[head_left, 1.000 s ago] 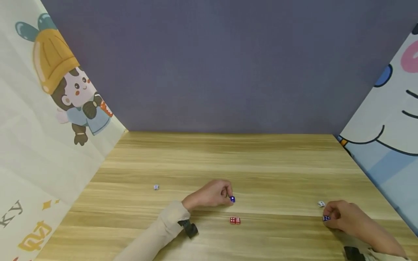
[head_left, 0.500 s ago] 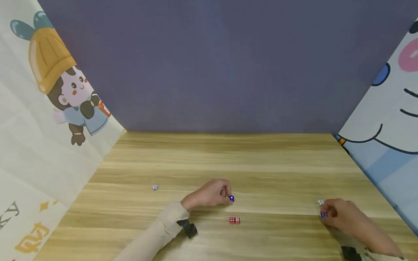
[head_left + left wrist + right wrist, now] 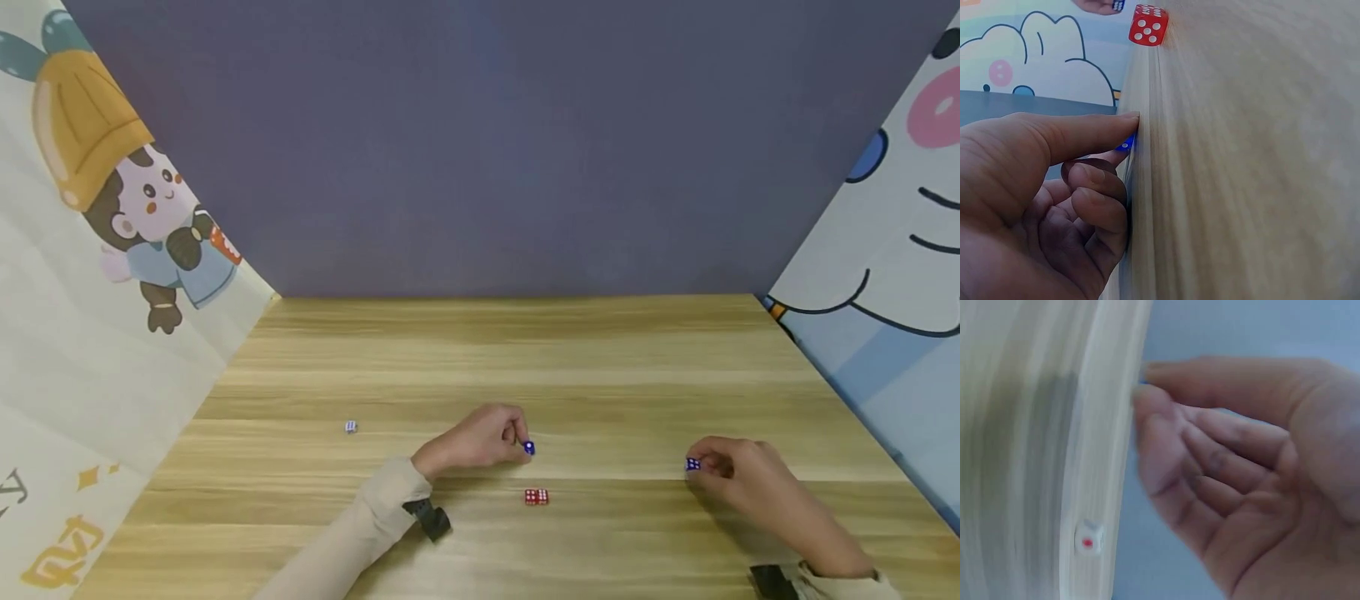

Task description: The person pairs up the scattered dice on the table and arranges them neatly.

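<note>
My left hand (image 3: 522, 442) rests on the wooden table (image 3: 600, 367) and pinches a small blue die (image 3: 529, 447) between thumb and forefinger. In the left wrist view that blue die (image 3: 1126, 142) peeks out behind the thumb tip. Just in front of it lie two red dice (image 3: 536, 497) side by side; a red die (image 3: 1148, 25) shows five pips. My right hand (image 3: 701, 465) hovers low to the right and pinches another blue die (image 3: 692, 463) at its fingertips. A white die (image 3: 1088, 540) with a red pip lies on the table near the right palm.
A small white die (image 3: 350, 427) lies alone on the left part of the table. A purple wall stands at the back. Cartoon-printed panels close off the left side (image 3: 97, 275) and the right side (image 3: 885, 275).
My right hand has lifted its blue die and carried it left, away from the white die beside it. The left hand has stayed put with its die.
</note>
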The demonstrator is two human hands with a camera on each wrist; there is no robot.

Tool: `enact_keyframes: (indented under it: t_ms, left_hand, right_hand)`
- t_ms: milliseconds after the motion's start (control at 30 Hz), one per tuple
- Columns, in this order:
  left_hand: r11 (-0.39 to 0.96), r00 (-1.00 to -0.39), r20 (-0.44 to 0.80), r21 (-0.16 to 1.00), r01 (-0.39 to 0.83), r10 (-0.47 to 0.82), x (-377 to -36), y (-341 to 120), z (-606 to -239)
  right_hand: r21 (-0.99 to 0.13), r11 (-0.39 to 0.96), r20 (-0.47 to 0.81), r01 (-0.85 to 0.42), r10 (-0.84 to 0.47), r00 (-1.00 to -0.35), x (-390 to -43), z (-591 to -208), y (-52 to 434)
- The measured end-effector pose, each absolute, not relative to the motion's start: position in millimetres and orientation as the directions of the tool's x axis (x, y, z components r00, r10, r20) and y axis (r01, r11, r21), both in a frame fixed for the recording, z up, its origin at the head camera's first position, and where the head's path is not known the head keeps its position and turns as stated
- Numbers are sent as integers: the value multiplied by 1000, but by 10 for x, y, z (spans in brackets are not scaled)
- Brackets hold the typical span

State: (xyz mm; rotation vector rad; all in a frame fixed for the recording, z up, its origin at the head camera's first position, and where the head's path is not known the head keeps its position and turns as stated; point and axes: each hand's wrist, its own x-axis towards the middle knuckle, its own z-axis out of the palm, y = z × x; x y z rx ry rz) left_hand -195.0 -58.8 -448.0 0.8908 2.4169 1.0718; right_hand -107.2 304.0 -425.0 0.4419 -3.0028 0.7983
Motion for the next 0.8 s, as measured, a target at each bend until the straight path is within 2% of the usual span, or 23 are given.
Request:
enact_keyframes:
  t_ms: [133, 233, 467, 800]
  left_hand:
    - [522, -743, -64, 752, 403, 666, -1951, -585, -4491]
    - [525, -744, -63, 748, 406, 665, -1955, -583, -4500]
    - [523, -742, -67, 752, 402, 667, -1962, -587, -4469]
    - [526, -756, -71, 761, 381, 651, -1959, -571, -4477]
  right_hand:
    - [-461, 828, 186, -319, -261, -947, -1080, -4237, 2849]
    - [-453, 819, 217, -352, -282, -935, -1101, -4204, 2724]
    - [-528, 762, 134, -375, -362, -923, -1227, -4099, 2390]
    - [-577, 660, 78, -482, -543, -836, -1529, -4117, 1862]
